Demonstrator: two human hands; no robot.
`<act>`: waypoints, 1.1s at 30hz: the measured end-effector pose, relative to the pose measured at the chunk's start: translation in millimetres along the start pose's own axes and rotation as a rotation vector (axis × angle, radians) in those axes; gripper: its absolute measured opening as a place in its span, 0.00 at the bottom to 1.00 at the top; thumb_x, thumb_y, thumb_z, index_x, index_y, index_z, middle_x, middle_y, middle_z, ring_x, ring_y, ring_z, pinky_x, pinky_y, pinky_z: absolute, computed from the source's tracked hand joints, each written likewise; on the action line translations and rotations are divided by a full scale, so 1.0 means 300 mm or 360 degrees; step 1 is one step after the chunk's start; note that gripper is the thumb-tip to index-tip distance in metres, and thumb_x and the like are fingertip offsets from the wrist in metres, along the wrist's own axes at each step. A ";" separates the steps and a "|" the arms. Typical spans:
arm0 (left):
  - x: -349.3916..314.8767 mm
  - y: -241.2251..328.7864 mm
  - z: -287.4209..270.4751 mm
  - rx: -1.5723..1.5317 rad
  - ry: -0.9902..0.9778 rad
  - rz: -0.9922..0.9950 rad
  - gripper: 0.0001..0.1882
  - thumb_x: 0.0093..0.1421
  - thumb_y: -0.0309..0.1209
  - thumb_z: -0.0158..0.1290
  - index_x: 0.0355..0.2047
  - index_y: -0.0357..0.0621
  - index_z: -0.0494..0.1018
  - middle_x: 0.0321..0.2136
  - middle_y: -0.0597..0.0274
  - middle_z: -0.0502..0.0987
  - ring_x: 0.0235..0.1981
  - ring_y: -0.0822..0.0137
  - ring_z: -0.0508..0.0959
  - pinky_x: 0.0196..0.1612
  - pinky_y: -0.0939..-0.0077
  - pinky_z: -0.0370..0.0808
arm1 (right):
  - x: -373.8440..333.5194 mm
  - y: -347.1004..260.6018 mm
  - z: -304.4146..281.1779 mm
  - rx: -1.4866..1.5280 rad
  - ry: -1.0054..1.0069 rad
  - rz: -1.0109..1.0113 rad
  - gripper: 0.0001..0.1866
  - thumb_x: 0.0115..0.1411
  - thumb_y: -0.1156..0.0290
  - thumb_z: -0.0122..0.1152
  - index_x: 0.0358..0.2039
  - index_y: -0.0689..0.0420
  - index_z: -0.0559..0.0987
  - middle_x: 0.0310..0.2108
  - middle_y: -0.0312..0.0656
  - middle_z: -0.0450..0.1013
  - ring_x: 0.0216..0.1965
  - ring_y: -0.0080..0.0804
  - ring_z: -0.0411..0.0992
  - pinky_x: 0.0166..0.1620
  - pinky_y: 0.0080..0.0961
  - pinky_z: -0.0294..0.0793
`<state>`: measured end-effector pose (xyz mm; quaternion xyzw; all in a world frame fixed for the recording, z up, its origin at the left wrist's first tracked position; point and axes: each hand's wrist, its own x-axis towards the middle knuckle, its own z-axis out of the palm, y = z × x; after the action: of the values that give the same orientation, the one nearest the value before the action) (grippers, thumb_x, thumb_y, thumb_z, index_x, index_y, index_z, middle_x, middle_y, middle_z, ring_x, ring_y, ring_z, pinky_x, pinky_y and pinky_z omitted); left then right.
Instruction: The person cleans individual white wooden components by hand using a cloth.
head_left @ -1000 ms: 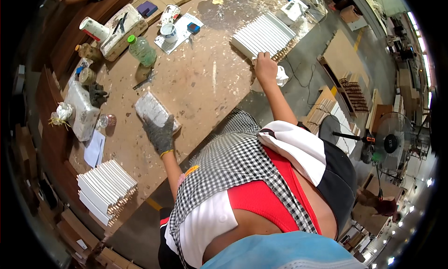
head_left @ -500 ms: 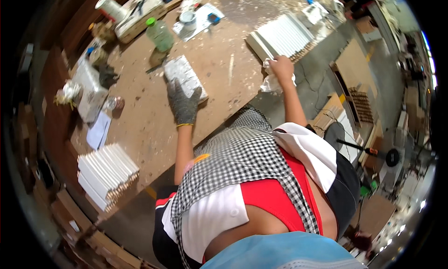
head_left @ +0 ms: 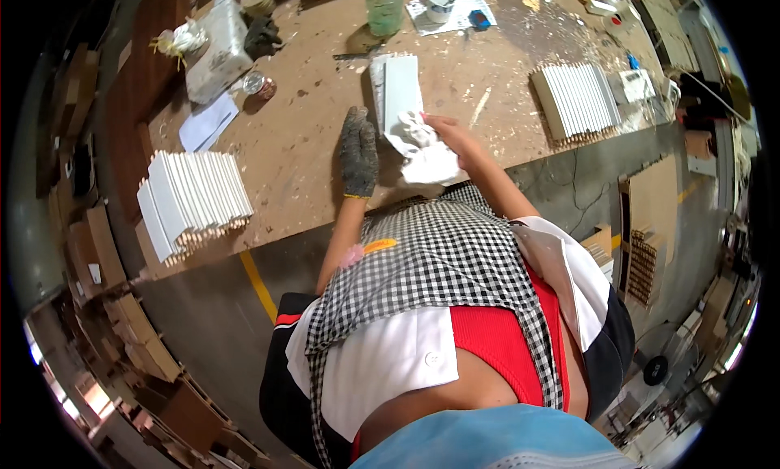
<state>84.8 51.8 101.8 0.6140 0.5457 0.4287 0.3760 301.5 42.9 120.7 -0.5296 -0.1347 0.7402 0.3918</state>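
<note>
A flat white-painted panel (head_left: 402, 87) lies on top of a paint-smeared block (head_left: 377, 83), in front of me on the table. My right hand (head_left: 457, 141) grips a crumpled white cloth (head_left: 431, 158) over the panel's near end; part of the panel is hidden beneath it. Just left of the block, my left hand (head_left: 358, 154), in a grey work glove, is open with its fingers stretched forward. Whether that glove touches the block's edge is hard to make out.
Stacks of white panels stand at the table's left (head_left: 199, 194) and right (head_left: 575, 103). Toward the back are a green bottle (head_left: 384, 10), a white cup (head_left: 440, 6) on a paper sheet, and a dark glove (head_left: 262, 36). A small jar (head_left: 258, 84) sits near folded paper (head_left: 208, 123).
My right hand has come from the right stack to the block with the cloth, and a white panel now lies there. The left hand has shifted off the block's top to its left side.
</note>
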 end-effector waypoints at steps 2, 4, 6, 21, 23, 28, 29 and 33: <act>-0.016 -0.041 -0.013 0.0053 0.0078 0.0059 0.22 0.73 0.38 0.44 0.58 0.35 0.69 0.60 0.42 0.68 0.63 0.47 0.66 0.67 0.60 0.60 | -0.084 -0.044 -0.017 -0.0410 0.0092 0.0056 0.24 0.68 0.60 0.58 0.56 0.67 0.76 0.40 0.43 0.80 0.35 0.29 0.80 0.34 0.25 0.81; -0.019 -0.056 0.008 0.0337 0.0040 0.0337 0.23 0.73 0.40 0.45 0.60 0.36 0.67 0.59 0.41 0.69 0.62 0.47 0.68 0.67 0.60 0.61 | -0.119 -0.045 -0.106 -0.0625 0.0059 -0.0074 0.23 0.69 0.61 0.56 0.56 0.67 0.75 0.40 0.45 0.80 0.36 0.33 0.81 0.36 0.29 0.84; -0.023 -0.032 0.051 0.0486 -0.0067 0.0311 0.31 0.68 0.48 0.52 0.62 0.38 0.65 0.63 0.40 0.63 0.65 0.43 0.62 0.67 0.53 0.59 | -0.176 -0.100 -0.169 -0.0050 0.0143 -0.0082 0.22 0.69 0.61 0.53 0.55 0.66 0.74 0.40 0.47 0.80 0.37 0.36 0.81 0.39 0.33 0.85; 0.041 -0.118 0.068 -0.0570 -0.0238 -0.0325 0.41 0.55 0.28 0.64 0.66 0.42 0.56 0.54 0.46 0.73 0.52 0.55 0.76 0.53 0.63 0.75 | 0.075 -0.028 0.160 -0.2291 0.0152 -0.1905 0.20 0.66 0.52 0.55 0.49 0.52 0.80 0.59 0.40 0.71 0.54 0.34 0.73 0.59 0.43 0.67; 0.051 -0.080 0.040 -0.0485 -0.0286 -0.0276 0.44 0.54 0.29 0.65 0.67 0.40 0.54 0.52 0.48 0.76 0.49 0.56 0.79 0.51 0.65 0.77 | 0.139 0.033 0.146 -0.2783 -0.0071 -0.1957 0.21 0.68 0.49 0.49 0.53 0.46 0.80 0.65 0.34 0.66 0.66 0.31 0.63 0.70 0.50 0.48; 0.032 -0.080 0.036 0.0205 -0.0202 -0.0163 0.53 0.49 0.35 0.70 0.68 0.34 0.50 0.55 0.45 0.74 0.53 0.56 0.77 0.53 0.63 0.75 | 0.385 -0.254 0.055 -0.2522 0.0627 -0.1491 0.22 0.70 0.48 0.43 0.48 0.43 0.82 0.55 0.45 0.74 0.54 0.44 0.74 0.54 0.51 0.74; 0.053 -0.078 0.035 0.0165 -0.0231 -0.0128 0.56 0.48 0.35 0.72 0.69 0.34 0.48 0.57 0.43 0.72 0.56 0.55 0.75 0.55 0.62 0.74 | 0.461 -0.343 -0.015 -0.2467 0.0653 -0.0905 0.22 0.70 0.50 0.43 0.42 0.48 0.84 0.42 0.51 0.79 0.41 0.49 0.79 0.43 0.45 0.78; 0.076 -0.056 0.014 0.0173 -0.0198 0.0003 0.55 0.49 0.32 0.71 0.70 0.34 0.47 0.59 0.42 0.70 0.58 0.54 0.73 0.57 0.60 0.73 | 0.381 -0.401 0.016 -0.2134 0.0756 -0.1422 0.22 0.69 0.55 0.46 0.36 0.58 0.82 0.31 0.54 0.78 0.34 0.55 0.76 0.40 0.44 0.76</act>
<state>83.5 76.4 87.3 0.6595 0.5433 0.3598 0.3748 334.7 205.5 118.9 -0.6889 -0.6571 0.1473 0.2682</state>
